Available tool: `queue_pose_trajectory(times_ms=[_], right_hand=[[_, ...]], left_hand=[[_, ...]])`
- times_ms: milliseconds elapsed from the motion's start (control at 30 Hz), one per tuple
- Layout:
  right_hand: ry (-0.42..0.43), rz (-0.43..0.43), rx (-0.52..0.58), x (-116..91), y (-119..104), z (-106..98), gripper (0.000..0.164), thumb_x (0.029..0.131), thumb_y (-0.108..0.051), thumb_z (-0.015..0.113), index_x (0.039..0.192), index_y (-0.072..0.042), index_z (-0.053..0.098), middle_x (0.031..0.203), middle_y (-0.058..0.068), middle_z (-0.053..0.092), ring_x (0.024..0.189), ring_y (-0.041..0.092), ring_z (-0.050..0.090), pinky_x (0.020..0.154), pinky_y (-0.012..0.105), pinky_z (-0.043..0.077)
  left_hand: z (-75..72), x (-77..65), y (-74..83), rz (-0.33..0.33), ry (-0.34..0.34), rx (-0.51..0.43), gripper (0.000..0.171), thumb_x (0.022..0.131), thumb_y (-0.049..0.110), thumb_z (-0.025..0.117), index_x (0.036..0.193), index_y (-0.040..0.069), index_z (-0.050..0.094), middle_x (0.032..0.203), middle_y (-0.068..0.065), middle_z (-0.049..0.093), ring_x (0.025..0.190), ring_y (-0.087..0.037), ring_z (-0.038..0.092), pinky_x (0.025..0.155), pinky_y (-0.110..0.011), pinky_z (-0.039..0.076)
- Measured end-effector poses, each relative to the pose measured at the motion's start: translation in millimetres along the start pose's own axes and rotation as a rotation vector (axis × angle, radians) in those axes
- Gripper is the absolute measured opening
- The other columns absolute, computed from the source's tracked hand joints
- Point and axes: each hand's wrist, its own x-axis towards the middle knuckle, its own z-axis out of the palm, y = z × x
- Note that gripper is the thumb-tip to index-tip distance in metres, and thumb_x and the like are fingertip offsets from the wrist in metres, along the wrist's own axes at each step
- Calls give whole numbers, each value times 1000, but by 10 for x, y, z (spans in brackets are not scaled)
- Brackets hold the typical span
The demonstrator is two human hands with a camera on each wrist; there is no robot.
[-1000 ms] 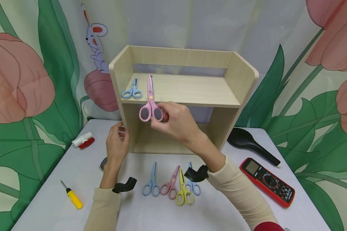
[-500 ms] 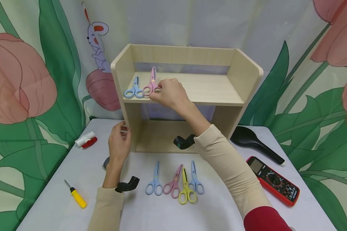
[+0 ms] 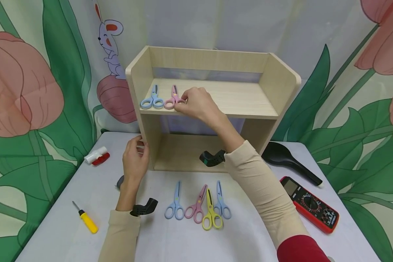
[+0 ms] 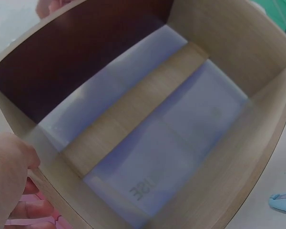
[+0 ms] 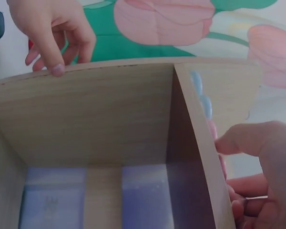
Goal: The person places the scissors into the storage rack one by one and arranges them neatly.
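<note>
In the head view, my right hand (image 3: 199, 103) pinches a handle loop of pink scissors (image 3: 174, 97) lying on the upper board of a light wooden shelf (image 3: 213, 113). Their blades point to the back. Light blue scissors (image 3: 153, 98) lie just left of them, also blades back. My left hand (image 3: 135, 158) touches the shelf's left side panel, its fingers loosely bent. The right wrist view shows the left thumb on the panel's edge and the right hand (image 5: 262, 167) at the pink handles. Most of the pink blades are hidden there.
On the white table before the shelf lie blue scissors (image 3: 175, 202), darker pink scissors (image 3: 197, 205), yellow scissors (image 3: 211, 211) and more blue scissors (image 3: 221, 200). A screwdriver (image 3: 86, 218) and a white-and-red item (image 3: 97, 156) lie left; a black ladle-like spoon (image 3: 288, 162) and a multimeter (image 3: 309, 203) lie right.
My right hand has brought the pink scissors from in front of the shelf up and back onto the upper board, beside the blue pair, and laid them flat. The left hand stays at the side panel.
</note>
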Motion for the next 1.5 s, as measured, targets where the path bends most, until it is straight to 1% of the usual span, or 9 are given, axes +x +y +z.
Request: queue_pose_trajectory(times_ms=[67,167,300,467,600,833,1033,1233,1500], right_hand=[[5,-30,-7,-38,1,-7,24,85,-29,60,70,-11,56,55,-7,33,54,9,28,52,24,22],[37,-70,-12,-133,6,-14,29,89,-32,59,93,-5,68,62,-2,48,61,13,43,59,26,35],[121,-97,-7,-361,48,4,46,93,-33,60,126,-1,64,83,6,61,79,20,54,74,33,46],[232,-159,17,-745,193,149,45,90,-28,67,124,1,64,94,11,62,78,22,56,71,35,49],[242,-186,9,-1031,349,357,45,89,-28,71,123,1,65,98,11,64,83,23,61,71,35,52],[149,-130,24,-1493,555,840,51,85,-31,76,125,-2,64,106,9,65,93,20,61,78,35,55],[21,-73,39,-1775,573,1235,56,85,-40,75,128,-6,62,112,7,66,101,21,64,83,37,57],[-93,-33,65,-1928,557,1489,59,86,-46,72,131,-9,61,116,3,63,107,20,62,92,40,54],[-226,-38,-22,-1976,532,1684,64,85,-54,71,133,-12,61,120,1,61,111,17,60,97,40,53]], left_hand=[[3,-6,1,-4,-1,-3,34,99,16,60,127,-1,59,109,-21,64,87,-32,68,75,-45,58],[5,-13,0,-3,-2,-5,34,99,16,60,127,-2,58,109,-22,64,87,-33,68,75,-45,58],[6,-11,-4,11,4,3,33,99,16,60,127,-2,59,108,-22,64,86,-33,68,75,-46,58],[-2,-4,7,30,15,14,32,99,17,59,126,-1,59,108,-22,65,85,-33,68,74,-46,58],[-6,6,-2,31,12,13,33,99,16,59,126,-1,59,108,-23,64,85,-34,68,74,-47,58],[8,12,-29,30,16,11,32,99,16,59,126,-1,59,108,-22,65,85,-33,69,74,-47,58],[19,-1,-20,28,16,11,33,99,16,59,126,-2,59,108,-22,64,86,-34,68,74,-48,58],[34,-17,-22,28,16,22,34,98,16,58,126,-2,59,107,-22,64,84,-33,67,74,-47,58],[16,-11,-15,9,-7,26,35,100,17,57,128,-3,58,110,-23,64,87,-34,67,75,-47,58]])
